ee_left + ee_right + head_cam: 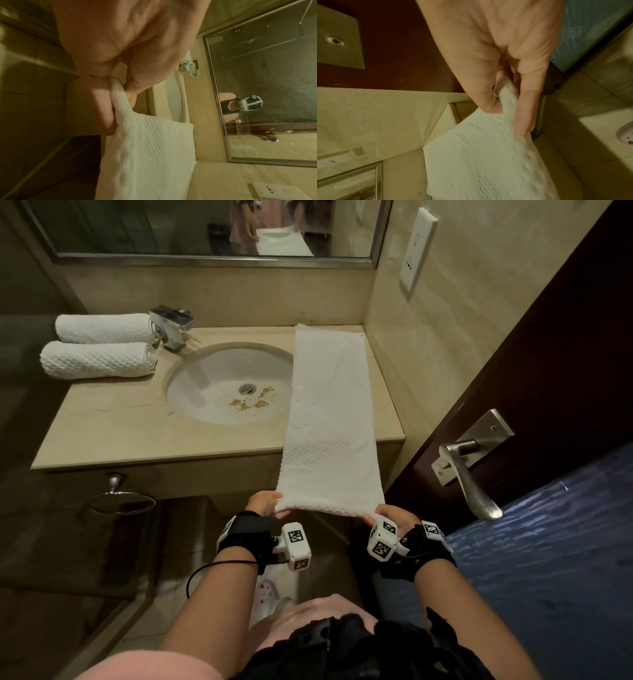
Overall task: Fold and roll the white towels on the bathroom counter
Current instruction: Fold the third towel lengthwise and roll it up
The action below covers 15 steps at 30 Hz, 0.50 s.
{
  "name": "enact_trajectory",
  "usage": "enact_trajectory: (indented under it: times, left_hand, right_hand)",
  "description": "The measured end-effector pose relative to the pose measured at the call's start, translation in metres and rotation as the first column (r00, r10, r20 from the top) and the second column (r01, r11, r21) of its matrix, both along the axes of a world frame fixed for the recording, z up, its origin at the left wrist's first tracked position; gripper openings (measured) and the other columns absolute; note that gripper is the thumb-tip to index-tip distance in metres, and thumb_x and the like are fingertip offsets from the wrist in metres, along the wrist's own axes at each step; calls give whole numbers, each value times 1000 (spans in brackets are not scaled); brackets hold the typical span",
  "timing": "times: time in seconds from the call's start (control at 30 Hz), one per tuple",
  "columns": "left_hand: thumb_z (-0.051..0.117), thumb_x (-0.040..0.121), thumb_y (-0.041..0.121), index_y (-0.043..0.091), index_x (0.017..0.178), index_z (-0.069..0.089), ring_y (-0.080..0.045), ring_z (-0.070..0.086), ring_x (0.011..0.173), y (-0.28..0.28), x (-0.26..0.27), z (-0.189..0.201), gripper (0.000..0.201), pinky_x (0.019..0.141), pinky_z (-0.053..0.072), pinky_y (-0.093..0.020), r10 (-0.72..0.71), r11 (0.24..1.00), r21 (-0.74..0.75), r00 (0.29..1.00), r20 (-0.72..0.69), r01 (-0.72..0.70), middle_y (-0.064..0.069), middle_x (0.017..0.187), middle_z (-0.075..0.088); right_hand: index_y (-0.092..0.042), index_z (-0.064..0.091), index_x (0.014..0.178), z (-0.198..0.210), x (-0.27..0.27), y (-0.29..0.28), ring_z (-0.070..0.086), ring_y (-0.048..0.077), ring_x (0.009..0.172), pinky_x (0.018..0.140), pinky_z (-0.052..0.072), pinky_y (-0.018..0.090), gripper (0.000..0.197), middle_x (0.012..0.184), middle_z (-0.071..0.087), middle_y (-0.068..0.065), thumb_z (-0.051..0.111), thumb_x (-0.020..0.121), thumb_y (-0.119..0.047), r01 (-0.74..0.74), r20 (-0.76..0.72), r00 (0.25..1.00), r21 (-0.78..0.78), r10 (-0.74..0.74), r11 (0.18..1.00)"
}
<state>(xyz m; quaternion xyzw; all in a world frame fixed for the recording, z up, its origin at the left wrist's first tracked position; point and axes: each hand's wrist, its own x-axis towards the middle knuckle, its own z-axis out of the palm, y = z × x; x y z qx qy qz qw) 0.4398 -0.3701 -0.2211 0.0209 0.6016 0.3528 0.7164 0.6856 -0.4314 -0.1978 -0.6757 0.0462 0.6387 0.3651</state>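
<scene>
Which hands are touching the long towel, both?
Touching, both. Left wrist view: left hand pinches a corner of the long towel. Right wrist view: right hand pinches the other corner.

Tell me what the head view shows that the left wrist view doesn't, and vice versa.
Head view only: two rolled towels beside the sink, the door handle, the right hand. Left wrist view only: a headset reflected in the mirror. Both: the left hand pinching a corner of the white towel.

The person is wearing pink sleeves [147,667] and a black harness [342,645]. Behind the left hand [262,503] and right hand [394,515], black straps [241,537] are carrying white marker-printed blocks [297,546]; the left one is trailing a cable [202,571].
</scene>
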Motion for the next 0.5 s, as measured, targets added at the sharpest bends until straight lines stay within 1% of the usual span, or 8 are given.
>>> enact_trajectory:
  times: [0.07,0.13,0.2,0.27,0.33,0.4,0.47,0.5]
  left_hand:
    - [33,94,-13,-3,97,53,-37,51,121,-4,1,6,23,100,43,-43,0,1000,-4,999,52,0,-24,123,48]
    - [33,93,-13,-5,98,54,-39,48,125,-9,-2,10,23,105,41,-43,-97,995,35,991,95,94,-23,128,48]
    - [40,93,-11,-8,111,54,-37,50,124,-12,-8,10,23,107,40,-41,-104,994,49,990,100,100,-23,133,48]
    - [47,93,-7,-8,123,53,-32,50,124,-13,-13,5,31,105,41,-34,-186,979,85,983,16,184,-21,131,51]
    - [47,94,-6,-6,125,54,-30,52,121,-14,-14,2,32,97,45,-28,-243,960,119,964,-105,254,-19,129,53]
    - [48,92,-9,1,113,62,-30,56,108,-11,-16,-3,27,81,52,-29,-311,920,143,902,-300,365,-20,127,52]
    - [50,86,-13,11,84,68,-30,59,98,-4,-17,-7,30,63,54,-28,-342,861,154,775,-531,485,-18,126,53]
    - [49,83,-15,18,71,69,-32,60,99,-1,-17,-8,40,63,52,-28,-350,820,160,703,-619,549,-14,121,56]
  right_hand:
    - [11,49,118,0,1,0,67,28,49,52,58,36,31,94,62,27,49,87,8,-19,20,1000,6,19,1000]
    - [10,49,118,0,4,1,67,26,46,49,58,35,30,89,62,26,50,88,7,-37,53,998,5,37,999]
    - [9,46,120,4,3,1,67,26,46,44,57,32,31,84,63,26,49,90,5,-34,54,998,-5,35,999]
    - [8,46,123,4,5,1,68,27,48,43,56,32,33,82,64,26,49,90,3,-55,49,997,-26,56,998]
    - [7,49,116,7,4,1,68,26,49,43,55,30,25,75,66,24,49,91,2,-71,46,996,-23,72,997]
    - [1,51,96,9,3,1,66,18,44,45,55,25,7,52,66,12,45,96,-2,-79,15,997,31,78,996]
    - [-6,47,84,11,-2,2,64,11,41,49,56,22,16,41,61,2,40,99,-5,-117,47,992,76,114,990]
    - [-8,46,83,11,-2,3,64,10,42,50,56,22,18,41,62,0,39,100,-6,-134,43,991,97,131,986]
